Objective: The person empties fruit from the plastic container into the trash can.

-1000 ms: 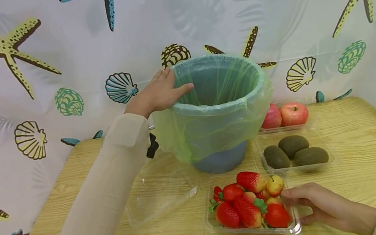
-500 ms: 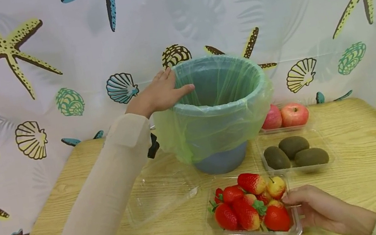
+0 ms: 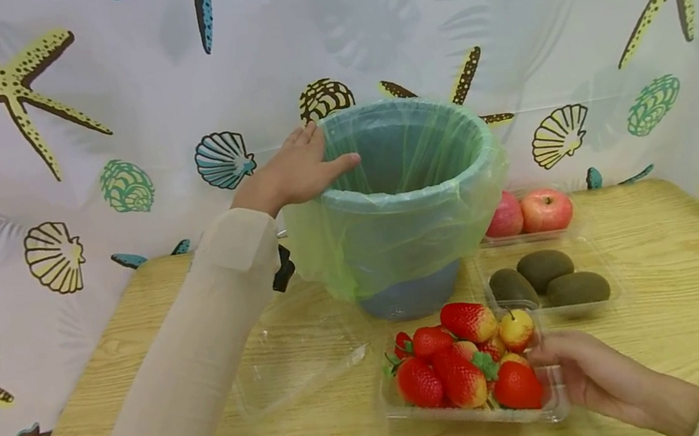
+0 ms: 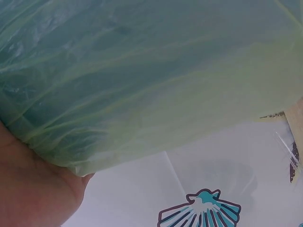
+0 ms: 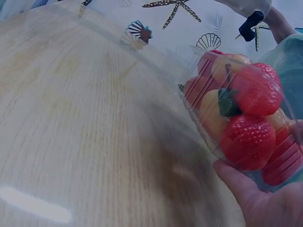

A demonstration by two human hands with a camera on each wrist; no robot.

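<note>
Clear plastic tray of strawberries (image 3: 471,391) sits at front centre of wooden table (image 3: 689,314), just in front of blue bin (image 3: 412,293), its right end raised off the table. Right hand (image 3: 591,378) grips tray's right end, fingers curled under & thumb on rim. Left hand (image 3: 295,173) rests on bin's left rim w/ fingers straight, touching green bag liner (image 3: 394,233). Empty clear lid (image 3: 296,352) lies left of tray. Kiwi tray (image 3: 546,281) & apples (image 3: 531,213) right of bin.
</note>
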